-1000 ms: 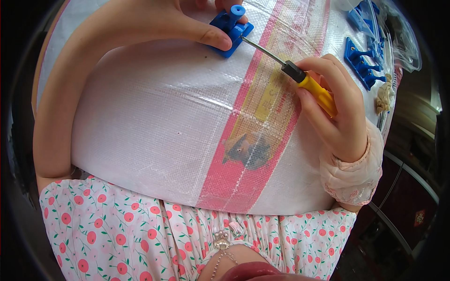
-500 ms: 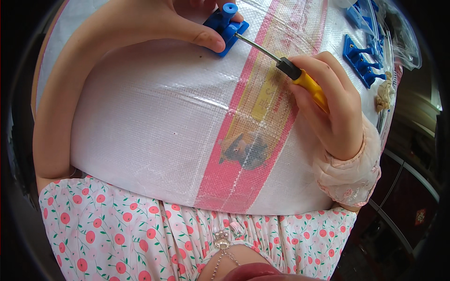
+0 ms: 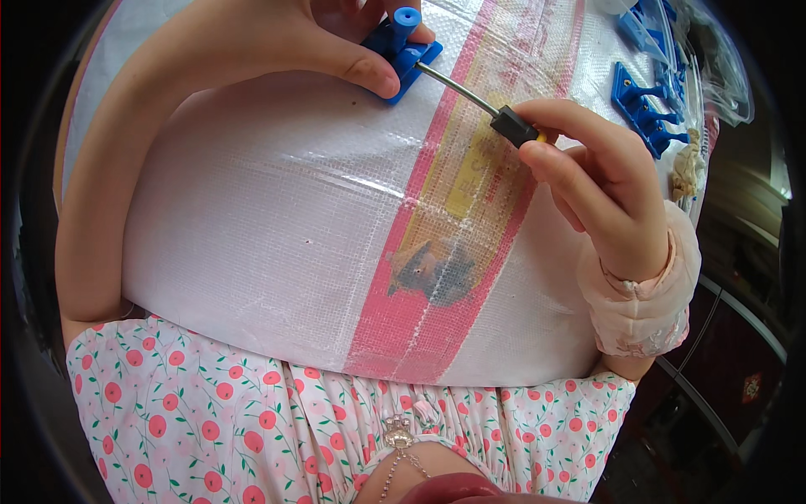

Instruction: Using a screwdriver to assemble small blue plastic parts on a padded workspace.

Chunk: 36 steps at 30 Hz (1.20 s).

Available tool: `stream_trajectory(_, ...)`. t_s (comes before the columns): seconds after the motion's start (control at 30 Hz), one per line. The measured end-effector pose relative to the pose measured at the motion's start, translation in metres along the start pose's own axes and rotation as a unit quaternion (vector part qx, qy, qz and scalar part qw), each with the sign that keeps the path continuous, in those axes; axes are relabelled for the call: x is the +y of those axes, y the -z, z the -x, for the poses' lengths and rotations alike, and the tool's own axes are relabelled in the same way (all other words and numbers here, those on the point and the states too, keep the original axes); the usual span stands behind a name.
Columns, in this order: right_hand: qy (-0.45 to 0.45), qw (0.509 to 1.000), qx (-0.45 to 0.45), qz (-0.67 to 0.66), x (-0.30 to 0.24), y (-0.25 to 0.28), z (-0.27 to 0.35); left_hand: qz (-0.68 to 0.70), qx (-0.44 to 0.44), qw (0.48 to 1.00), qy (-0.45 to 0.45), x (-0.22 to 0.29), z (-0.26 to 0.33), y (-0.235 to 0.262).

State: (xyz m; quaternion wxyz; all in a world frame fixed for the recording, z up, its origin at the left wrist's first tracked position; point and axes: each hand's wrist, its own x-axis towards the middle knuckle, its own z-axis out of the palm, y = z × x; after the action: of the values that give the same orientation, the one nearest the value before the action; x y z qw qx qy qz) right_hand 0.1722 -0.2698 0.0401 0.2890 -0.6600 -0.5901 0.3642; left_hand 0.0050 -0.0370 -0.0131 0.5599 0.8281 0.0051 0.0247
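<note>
At the far edge of the view, my left hand (image 3: 353,55) grips a blue plastic piece (image 3: 406,57) with a flat base and a round, hollow-topped peg. The thumb presses on its near side, and part of the piece is hidden behind the hand. My right hand (image 3: 609,181) holds a screwdriver (image 3: 514,127) between thumb and forefinger. Its metal shaft slopes up to the left, and the tip meets the side of the blue piece. Most of the yellow handle is covered by the fingers; the black collar shows.
A blue plastic rack with several pegs (image 3: 645,113) lies at the far right. Around it are more blue parts, a clear plastic bag (image 3: 714,71) and a crumpled beige scrap (image 3: 687,172). A white woven sheet (image 3: 243,227) with a pink-edged band covers the round-edged table.
My right hand has turned and shifted slightly right, its fingers now hiding most of the yellow handle. The screwdriver tip stays at the blue piece, which my left hand still holds.
</note>
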Motion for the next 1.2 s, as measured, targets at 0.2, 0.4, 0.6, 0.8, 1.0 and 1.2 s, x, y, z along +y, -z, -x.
stream_trajectory(0.2,-0.052,0.998,0.022,-0.033,-0.009,-0.009,0.001,-0.042,0.015,0.999,0.024,0.018,-0.005,-0.003)
stream_trajectory(0.4,-0.115,0.980,-0.021,-0.164,-0.001,0.004,-0.004,0.077,0.008,0.996,0.036,-0.006,-0.009,0.001)
stream_trajectory(0.6,-0.126,0.975,-0.030,-0.180,0.002,0.005,-0.007,0.059,0.005,0.996,0.072,-0.001,-0.010,0.003)
stream_trajectory(0.8,-0.231,0.912,-0.037,-0.338,-0.005,0.005,-0.009,0.098,-0.008,0.995,0.014,-0.009,-0.008,0.005)
stream_trajectory(1.0,-0.245,0.907,-0.041,-0.341,-0.007,0.004,-0.012,0.070,-0.017,0.997,0.027,-0.004,-0.005,0.008)
stream_trajectory(1.2,-0.201,0.943,-0.025,-0.264,-0.012,0.004,-0.004,0.075,-0.049,0.996,0.022,0.000,-0.008,0.011)
